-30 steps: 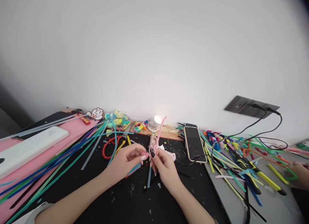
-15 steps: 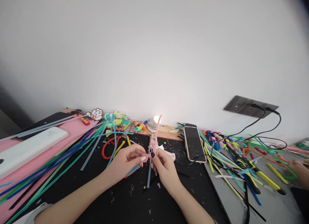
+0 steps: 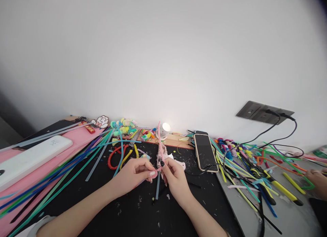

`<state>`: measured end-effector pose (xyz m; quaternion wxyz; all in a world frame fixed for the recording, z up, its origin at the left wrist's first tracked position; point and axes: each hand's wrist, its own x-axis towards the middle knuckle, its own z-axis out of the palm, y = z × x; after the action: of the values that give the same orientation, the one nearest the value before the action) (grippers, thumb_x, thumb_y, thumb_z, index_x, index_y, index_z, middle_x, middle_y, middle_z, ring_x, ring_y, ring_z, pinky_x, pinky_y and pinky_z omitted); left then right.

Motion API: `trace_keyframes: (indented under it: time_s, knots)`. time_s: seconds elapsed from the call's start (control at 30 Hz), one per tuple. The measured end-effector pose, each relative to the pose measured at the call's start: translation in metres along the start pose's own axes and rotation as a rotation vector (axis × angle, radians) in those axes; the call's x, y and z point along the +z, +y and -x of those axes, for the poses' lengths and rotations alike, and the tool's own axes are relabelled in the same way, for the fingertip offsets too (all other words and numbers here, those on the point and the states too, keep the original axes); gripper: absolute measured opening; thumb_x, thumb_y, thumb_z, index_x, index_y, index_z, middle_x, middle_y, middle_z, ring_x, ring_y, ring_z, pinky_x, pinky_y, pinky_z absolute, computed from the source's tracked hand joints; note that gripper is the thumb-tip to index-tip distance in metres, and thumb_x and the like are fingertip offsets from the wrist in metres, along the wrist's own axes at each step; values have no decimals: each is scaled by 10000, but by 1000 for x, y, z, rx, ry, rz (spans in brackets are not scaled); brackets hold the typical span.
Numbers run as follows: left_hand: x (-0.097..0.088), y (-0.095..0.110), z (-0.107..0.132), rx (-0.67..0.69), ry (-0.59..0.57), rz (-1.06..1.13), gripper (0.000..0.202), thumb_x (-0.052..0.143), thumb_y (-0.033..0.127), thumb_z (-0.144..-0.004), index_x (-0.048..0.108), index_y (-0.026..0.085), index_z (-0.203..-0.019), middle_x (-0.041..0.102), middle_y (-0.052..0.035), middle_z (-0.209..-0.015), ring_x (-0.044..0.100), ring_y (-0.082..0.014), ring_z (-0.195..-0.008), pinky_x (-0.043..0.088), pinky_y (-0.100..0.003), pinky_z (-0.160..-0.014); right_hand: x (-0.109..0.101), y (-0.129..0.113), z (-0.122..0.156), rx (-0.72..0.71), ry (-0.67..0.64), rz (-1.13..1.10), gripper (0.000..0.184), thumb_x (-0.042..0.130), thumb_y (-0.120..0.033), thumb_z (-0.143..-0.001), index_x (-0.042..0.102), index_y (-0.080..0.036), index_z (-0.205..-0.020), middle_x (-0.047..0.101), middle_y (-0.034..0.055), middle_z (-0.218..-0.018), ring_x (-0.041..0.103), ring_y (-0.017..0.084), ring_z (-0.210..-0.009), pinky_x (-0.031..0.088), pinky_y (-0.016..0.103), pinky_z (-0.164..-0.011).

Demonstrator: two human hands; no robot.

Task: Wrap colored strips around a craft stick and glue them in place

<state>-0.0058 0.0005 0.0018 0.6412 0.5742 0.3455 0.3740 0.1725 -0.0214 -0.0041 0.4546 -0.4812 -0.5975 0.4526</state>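
Note:
Both hands meet over the middle of the black table, working on a pink pipe cleaner. My left hand pinches a small coiled pink part of it between thumb and fingertips. My right hand grips the stem with thumb and forefinger, and its long free end rises upright toward the wall. Just behind the fingers lies a pale pink glue gun, partly hidden by my right hand. A grey-blue strip lies beneath the hands on the table.
Red-handled pliers lie left of my hands. A paper cup and a phone stand behind. Colourful pipe cleaners spread left and right. At far right are yellow-black pliers and another person's hand. A white power bank sits left.
The upright end of the pink pipe cleaner has swung left. My left hand has shifted slightly down, while my right hand stays nearly in place.

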Motion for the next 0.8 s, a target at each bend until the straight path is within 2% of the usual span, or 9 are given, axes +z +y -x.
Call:
trace_keyframes:
  time_s: [0.13,0.2,0.27,0.33,0.4,0.5,0.63,0.73,0.8]
  knots:
    - [-1,0,-1,18,70,15,130,752,259,-744,675,176,-678,644,5,-659,628,-144,-624,522,-272,-655,-4,-5,-1,-75,59,203,324,386,-388,-947,495,-210,-700,481,-26,-594,447,144,-528,367,253,-515]
    - [-3,1,-2,35,141,36,136,765,276,-736,679,180,-691,650,6,-679,639,-147,-639,526,-267,-651,-8,-7,-2,-165,144,416,240,361,-261,-927,564,-192,-820,590,30,-749,550,187,-701,429,298,-669]
    - [-5,1,-3,37,209,55,143,769,299,-739,691,181,-722,660,3,-707,647,-148,-660,530,-264,-659,-11,-7,-2,-208,235,658,256,392,-134,-824,588,-182,-981,637,81,-970,569,239,-933,417,355,-819]
    - [-7,1,-3,25,258,80,154,771,318,-747,701,181,-753,661,3,-717,642,-142,-676,533,-264,-685,-14,-6,-3,-133,272,870,413,438,-93,-730,574,-181,-1110,615,112,-1148,538,279,-1065,380,401,-890]
    - [-7,2,-2,6,293,133,169,781,331,-742,709,181,-776,663,5,-733,632,-132,-689,538,-268,-718,-16,-3,-4,-46,249,1003,505,481,-106,-696,557,-182,-1189,585,131,-1220,532,298,-1091,363,421,-901]
    - [-7,5,-1,-24,326,229,197,806,340,-718,721,179,-793,677,-2,-779,628,-127,-722,545,-271,-755,-16,2,-5,21,218,1111,506,532,-167,-714,569,-199,-1218,589,136,-1175,548,312,-1049,358,436,-869]
    - [-9,7,-2,-21,317,355,189,822,316,-709,727,180,-799,685,-3,-789,625,-119,-733,547,-250,-746,-17,6,-6,24,214,1185,428,558,-204,-729,611,-212,-1154,634,111,-1028,564,316,-990,349,424,-827]
    - [-12,4,-4,-6,308,428,166,823,287,-717,728,187,-810,687,-1,-790,625,-116,-747,546,-228,-731,-19,3,-7,-4,226,1169,363,563,-186,-722,634,-215,-1076,659,91,-982,577,300,-960,344,400,-819]
    - [-14,2,-5,2,309,465,158,822,278,-722,727,191,-813,690,-2,-788,626,-114,-743,547,-222,-723,-20,0,-7,-19,234,1081,309,560,-194,-738,637,-213,-1036,667,79,-975,588,284,-943,358,369,-796]
